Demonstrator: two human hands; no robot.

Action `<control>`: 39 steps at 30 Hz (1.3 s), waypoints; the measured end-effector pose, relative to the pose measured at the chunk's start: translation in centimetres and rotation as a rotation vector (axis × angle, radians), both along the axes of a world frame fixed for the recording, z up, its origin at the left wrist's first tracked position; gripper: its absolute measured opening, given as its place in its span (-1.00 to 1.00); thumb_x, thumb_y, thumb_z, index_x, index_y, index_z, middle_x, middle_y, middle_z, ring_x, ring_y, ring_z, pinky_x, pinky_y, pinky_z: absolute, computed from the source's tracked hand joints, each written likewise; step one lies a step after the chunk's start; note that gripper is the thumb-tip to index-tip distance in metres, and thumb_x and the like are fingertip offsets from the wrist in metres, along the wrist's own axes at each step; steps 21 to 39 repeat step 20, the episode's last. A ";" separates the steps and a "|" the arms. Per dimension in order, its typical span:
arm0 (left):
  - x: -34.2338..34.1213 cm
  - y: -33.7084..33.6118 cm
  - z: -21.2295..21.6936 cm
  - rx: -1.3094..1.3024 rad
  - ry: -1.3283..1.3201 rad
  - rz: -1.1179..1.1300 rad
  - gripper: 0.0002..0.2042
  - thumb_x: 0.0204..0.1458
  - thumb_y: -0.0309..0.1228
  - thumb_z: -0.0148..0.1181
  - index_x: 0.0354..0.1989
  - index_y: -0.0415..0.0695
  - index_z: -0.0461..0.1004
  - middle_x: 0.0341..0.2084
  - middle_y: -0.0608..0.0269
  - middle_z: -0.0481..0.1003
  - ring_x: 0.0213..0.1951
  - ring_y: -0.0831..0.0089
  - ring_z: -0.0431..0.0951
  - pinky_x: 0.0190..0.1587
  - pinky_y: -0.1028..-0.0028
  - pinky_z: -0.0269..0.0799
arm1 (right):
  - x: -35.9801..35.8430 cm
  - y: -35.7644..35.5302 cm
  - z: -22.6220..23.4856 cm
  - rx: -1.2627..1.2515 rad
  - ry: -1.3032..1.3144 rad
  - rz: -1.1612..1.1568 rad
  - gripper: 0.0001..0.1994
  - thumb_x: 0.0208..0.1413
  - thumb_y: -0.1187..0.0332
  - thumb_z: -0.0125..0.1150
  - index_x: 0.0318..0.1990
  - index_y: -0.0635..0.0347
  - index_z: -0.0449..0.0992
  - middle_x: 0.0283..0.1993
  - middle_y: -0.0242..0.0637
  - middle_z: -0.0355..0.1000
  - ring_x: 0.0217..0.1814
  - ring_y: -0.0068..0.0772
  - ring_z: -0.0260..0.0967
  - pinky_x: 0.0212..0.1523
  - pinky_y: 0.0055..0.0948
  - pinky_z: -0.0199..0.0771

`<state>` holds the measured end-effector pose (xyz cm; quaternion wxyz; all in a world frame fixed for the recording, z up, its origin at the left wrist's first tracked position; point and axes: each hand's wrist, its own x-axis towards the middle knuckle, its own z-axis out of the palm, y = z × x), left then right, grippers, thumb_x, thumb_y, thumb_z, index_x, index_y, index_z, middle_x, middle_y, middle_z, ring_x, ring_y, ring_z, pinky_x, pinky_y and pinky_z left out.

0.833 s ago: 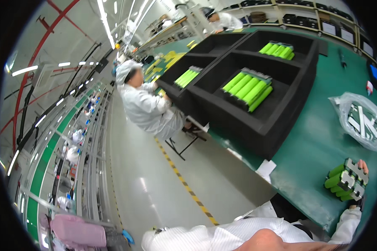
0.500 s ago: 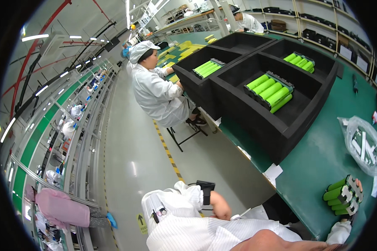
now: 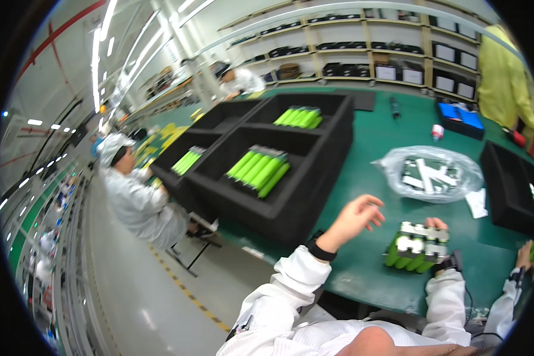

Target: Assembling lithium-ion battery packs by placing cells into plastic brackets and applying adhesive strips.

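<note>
Green worktable [image 3: 391, 133] in a factory hall, black foam trays [image 3: 267, 178] at left, left hand [image 3: 356, 216] open and empty just left of green cell pack [image 3: 415, 248], long axis crosswise, gripped by right hand [image 3: 440, 228].

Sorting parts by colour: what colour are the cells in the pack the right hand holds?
Bright green cells with silvery metal strips on top, in the head view.

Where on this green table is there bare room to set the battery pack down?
Bare green mat lies between the black trays and the plastic bag, and runs down toward the left hand. A smaller patch sits below the bag, beside the battery pack in the right hand. The far right is crowded by a black bin.
</note>
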<state>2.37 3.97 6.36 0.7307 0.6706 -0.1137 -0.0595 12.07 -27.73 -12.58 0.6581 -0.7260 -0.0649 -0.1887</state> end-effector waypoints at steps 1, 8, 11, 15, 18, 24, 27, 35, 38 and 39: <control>1.8 0.1 -1.1 -0.074 0.033 0.074 -0.81 0.20 -0.42 -0.07 -0.08 -0.15 0.40 -0.34 0.22 0.55 -0.33 0.52 0.55 -0.32 0.53 0.44 | -1.2 1.5 2.5 -0.034 0.090 0.089 -0.72 0.16 0.31 0.18 -0.57 0.14 0.35 -0.61 -0.57 0.16 -0.56 -0.65 0.02 -0.57 -0.47 0.10; 9.5 -2.7 -12.4 -0.037 0.113 0.386 -0.85 0.20 -0.42 -0.06 -0.16 -0.12 0.43 -0.43 0.25 0.55 -0.46 0.57 0.50 -0.44 0.60 0.38 | -3.0 1.7 6.0 -0.084 0.144 0.130 -0.68 0.14 0.34 0.17 -0.63 0.26 0.37 -0.66 -0.44 0.28 -0.60 -0.66 0.15 -0.59 -0.48 0.18; 9.1 -4.1 -13.3 0.281 0.007 0.360 -0.87 0.19 -0.46 -0.05 -0.19 -0.16 0.44 -0.48 0.25 0.53 -0.50 0.61 0.47 -0.50 0.64 0.34 | -2.4 1.6 5.5 -0.182 0.082 0.020 -0.70 0.10 0.32 0.20 -0.60 0.30 0.41 -0.64 -0.29 0.35 -0.63 -0.54 0.25 -0.57 -0.45 0.23; 9.1 -3.8 -13.0 0.522 -0.094 0.325 -0.88 0.16 -0.51 -0.01 -0.21 -0.21 0.45 -0.49 0.28 0.53 -0.46 0.60 0.48 -0.41 0.59 0.41 | -2.5 1.9 6.6 -0.202 0.022 0.027 -0.73 0.10 0.34 0.18 -0.56 0.33 0.42 -0.59 -0.27 0.32 -0.61 -0.44 0.25 -0.57 -0.40 0.20; 8.9 -3.8 -13.0 0.530 -0.103 0.302 -0.88 0.14 -0.52 0.01 -0.21 -0.23 0.46 -0.49 0.28 0.53 -0.44 0.59 0.49 -0.35 0.58 0.42 | -2.2 2.1 7.1 -0.197 -0.031 -0.049 -0.80 0.09 0.37 0.19 -0.48 0.30 0.44 -0.50 -0.27 0.33 -0.61 -0.43 0.24 -0.57 -0.41 0.20; 8.5 -3.7 -12.6 0.552 -0.155 0.263 -0.87 0.14 -0.52 0.02 -0.19 -0.24 0.46 -0.49 0.27 0.53 -0.43 0.58 0.50 -0.34 0.57 0.41 | -2.4 2.7 7.0 -0.175 -0.084 -0.082 -0.90 0.08 0.41 0.19 -0.35 0.25 0.45 -0.37 -0.26 0.33 -0.56 -0.42 0.27 -0.52 -0.40 0.25; 8.5 -3.7 -12.6 0.552 -0.155 0.263 -0.87 0.14 -0.52 0.02 -0.19 -0.24 0.46 -0.49 0.27 0.53 -0.43 0.58 0.50 -0.34 0.57 0.41 | -2.4 2.7 7.0 -0.175 -0.084 -0.082 -0.90 0.08 0.41 0.19 -0.35 0.25 0.45 -0.37 -0.26 0.33 -0.56 -0.42 0.27 -0.52 -0.40 0.25; 8.5 -3.7 -12.6 0.552 -0.155 0.263 -0.87 0.14 -0.52 0.02 -0.19 -0.24 0.46 -0.49 0.27 0.53 -0.43 0.58 0.50 -0.34 0.57 0.41 | -2.4 2.7 7.0 -0.175 -0.084 -0.082 -0.90 0.08 0.41 0.19 -0.35 0.25 0.45 -0.37 -0.26 0.33 -0.56 -0.42 0.27 -0.52 -0.40 0.25; 8.5 -3.7 -12.6 0.552 -0.155 0.263 -0.87 0.14 -0.52 0.02 -0.19 -0.24 0.46 -0.49 0.27 0.53 -0.43 0.58 0.50 -0.34 0.57 0.41 | -2.4 2.7 7.0 -0.175 -0.084 -0.082 -0.90 0.08 0.41 0.19 -0.35 0.25 0.45 -0.37 -0.26 0.33 -0.56 -0.42 0.27 -0.52 -0.40 0.25; 8.5 -3.7 -12.6 0.552 -0.155 0.263 -0.87 0.14 -0.52 0.02 -0.19 -0.24 0.46 -0.49 0.27 0.53 -0.43 0.58 0.50 -0.34 0.57 0.41 | -2.4 2.7 7.0 -0.175 -0.084 -0.082 -0.90 0.08 0.41 0.19 -0.35 0.25 0.45 -0.37 -0.26 0.33 -0.56 -0.42 0.27 -0.52 -0.40 0.25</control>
